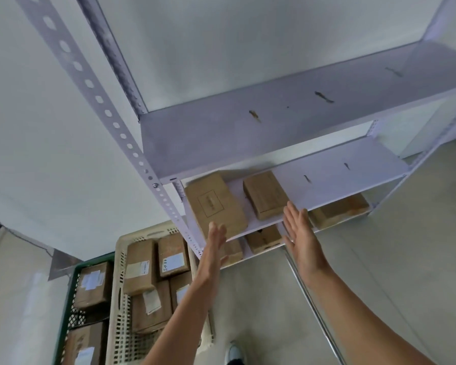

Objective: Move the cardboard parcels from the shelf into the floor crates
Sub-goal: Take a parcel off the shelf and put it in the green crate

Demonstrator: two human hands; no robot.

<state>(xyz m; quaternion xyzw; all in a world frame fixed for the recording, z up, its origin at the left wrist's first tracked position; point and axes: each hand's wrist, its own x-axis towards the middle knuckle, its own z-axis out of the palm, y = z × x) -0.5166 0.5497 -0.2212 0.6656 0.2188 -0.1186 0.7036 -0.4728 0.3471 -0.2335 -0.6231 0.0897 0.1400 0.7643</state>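
White walls and a pale floor (379, 259) frame a white metal rack whose punched upright (90, 83) runs down to the left of the left grip (216, 239). Its top board (300, 114) shows only a few dark marks. The middle board (340, 177) carries the two parcels within reach. The large parcel (215, 201) lies askew just ahead of the left grip, and the smaller parcel (265, 194) sits ahead of the gap between the two grips. Both grips are flat-fingered and hold nothing. The left grip's fingertips reach the large parcel's near corner, though I cannot tell whether they touch it. The right grip (300, 233) hovers to the right of the smaller parcel. The large parcel's near end sits at the board's front lip, so a one-sided pull would likely swing it off and drop it. A careless sweep could also shove the smaller parcel deeper or catch a wrist on the upright. More parcels (263, 238) wait on the bottom board below the grips. The cream crate (121, 259), below and left of the left grip, already looks crowded, so a parcel set there may perch and slide. The green crate (74, 280) beyond it seems to have more room.
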